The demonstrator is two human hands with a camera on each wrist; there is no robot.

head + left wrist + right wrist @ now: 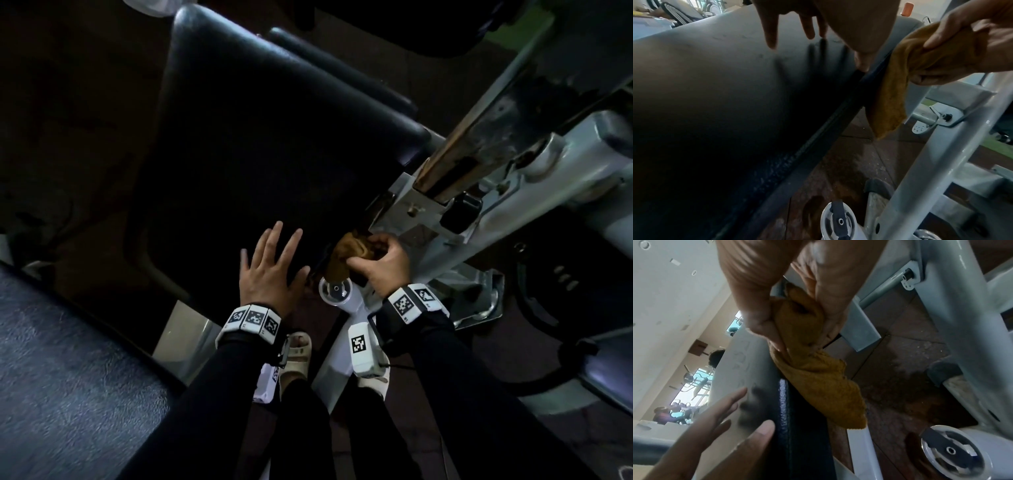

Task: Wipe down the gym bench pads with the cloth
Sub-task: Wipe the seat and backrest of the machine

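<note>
A large black bench pad fills the middle of the head view. My left hand lies flat on its near right corner with the fingers spread and straight. My right hand grips a bunched mustard-yellow cloth just off the pad's right edge, beside the frame. In the left wrist view the cloth hangs down along the pad's side seam. The right wrist view shows my fingers curled round the cloth, whose loose end dangles beside the pad edge.
A grey metal machine frame with a black knob stands close to the right. A white round cap on a frame tube sits below the cloth. Another padded surface lies at lower left. My sandalled feet stand on the brown tiled floor.
</note>
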